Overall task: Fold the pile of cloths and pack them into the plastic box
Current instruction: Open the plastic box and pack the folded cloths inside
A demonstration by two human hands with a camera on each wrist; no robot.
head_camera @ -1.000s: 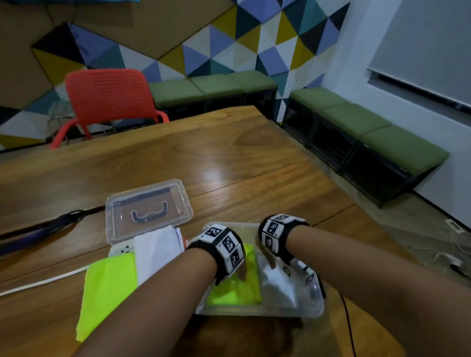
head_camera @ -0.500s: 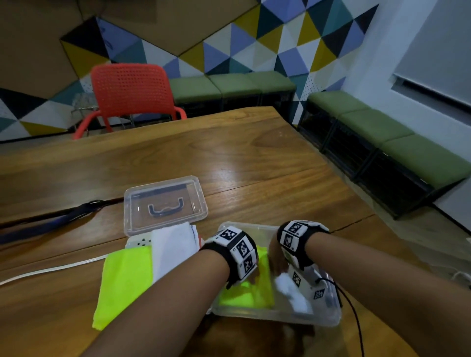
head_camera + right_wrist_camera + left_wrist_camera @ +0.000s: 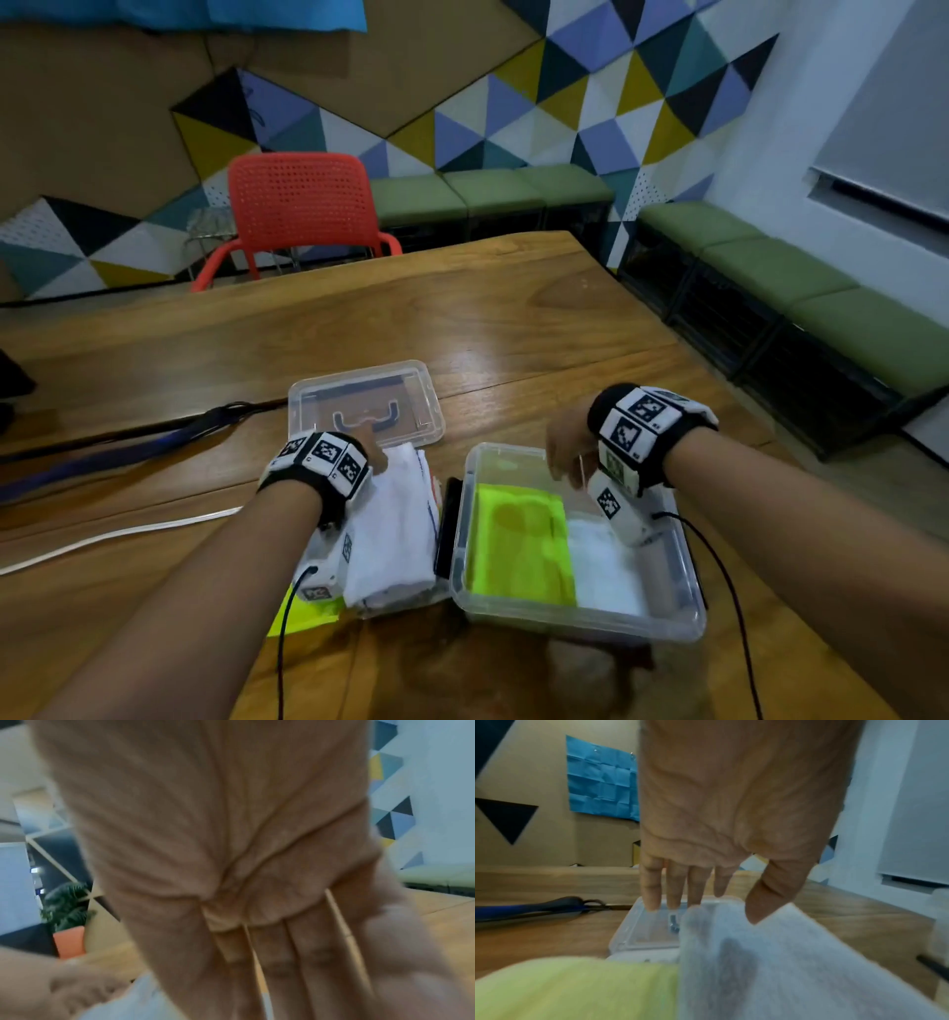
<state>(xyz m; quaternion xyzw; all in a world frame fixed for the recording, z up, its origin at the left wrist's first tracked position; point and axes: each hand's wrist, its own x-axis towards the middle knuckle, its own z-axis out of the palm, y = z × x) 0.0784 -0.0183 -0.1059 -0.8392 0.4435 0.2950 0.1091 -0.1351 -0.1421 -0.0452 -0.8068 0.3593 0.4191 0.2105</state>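
Observation:
A clear plastic box (image 3: 575, 624) stands on the wooden table near me. Inside it lie a folded neon yellow cloth (image 3: 518, 545) on the left and a folded white cloth (image 3: 606, 570) on the right. My right hand (image 3: 567, 452) hovers over the box's far rim with straight fingers and holds nothing. Left of the box sits a pile with a folded white cloth (image 3: 395, 534) on top and a yellow cloth (image 3: 303, 614) beneath. My left hand (image 3: 372, 447) reaches over that white cloth (image 3: 782, 963), fingers (image 3: 652, 892) straight, thumb near its far edge.
The box's clear lid (image 3: 364, 406) with a dark handle lies just beyond the pile. A dark strap (image 3: 128, 452) and a white cable (image 3: 118, 534) cross the table at left. A red chair (image 3: 303, 205) and green benches (image 3: 801, 288) stand past the table.
Both hands have come out of the box. The left hand moved left onto the white cloth of the pile; the right hand rose to the box's far rim.

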